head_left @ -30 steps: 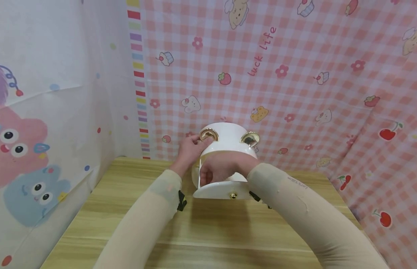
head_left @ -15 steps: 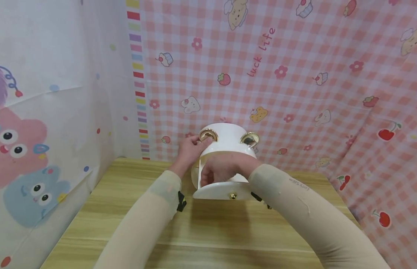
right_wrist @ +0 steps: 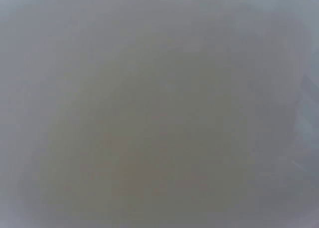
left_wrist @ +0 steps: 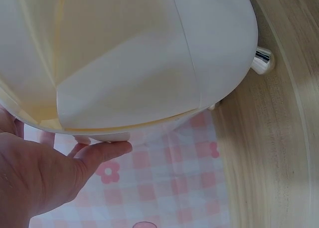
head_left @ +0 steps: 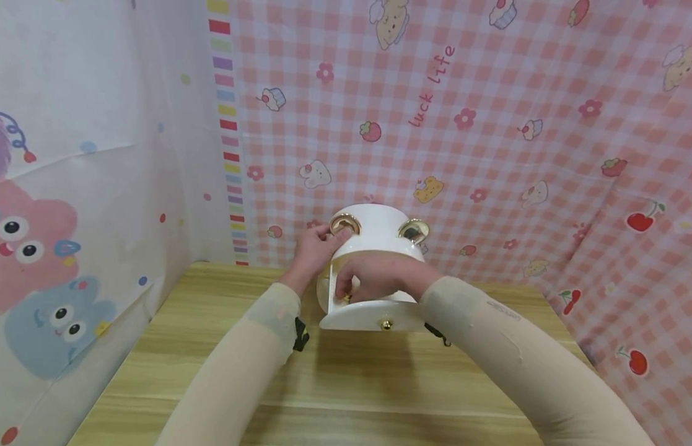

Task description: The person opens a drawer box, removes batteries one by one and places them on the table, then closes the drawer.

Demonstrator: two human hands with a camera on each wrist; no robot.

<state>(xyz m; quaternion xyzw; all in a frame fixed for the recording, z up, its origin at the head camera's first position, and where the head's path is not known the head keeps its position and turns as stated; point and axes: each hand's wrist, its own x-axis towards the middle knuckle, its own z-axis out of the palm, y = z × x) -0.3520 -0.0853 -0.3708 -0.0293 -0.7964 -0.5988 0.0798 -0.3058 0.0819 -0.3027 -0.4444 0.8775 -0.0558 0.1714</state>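
Observation:
A glossy white, round-topped box (head_left: 379,226) with two gold-rimmed ears stands at the back of the table. Its front flap (head_left: 357,316), bearing a gold knob (head_left: 386,324), hangs lowered. My left hand (head_left: 315,251) grips the left ear (head_left: 346,224), thumb in front. In the left wrist view, that hand (left_wrist: 45,173) is at the edge of the white box (left_wrist: 134,83). My right hand (head_left: 376,277) reaches inside the box, its curled fingertips pinching a small gold-coloured piece (head_left: 347,298), mostly hidden. The right wrist view is a grey blur.
The wooden table (head_left: 346,384) extends in front of the box. A pink checked cloth (head_left: 412,161) hangs close behind it, and a white cartoon-printed cloth (head_left: 100,217) hangs on the left. A short gold foot (left_wrist: 262,61) sticks out under the box.
My right hand and forearm have shifted slightly right, and the small gold piece at the fingertips now shows. The left hand and the box stay where they were.

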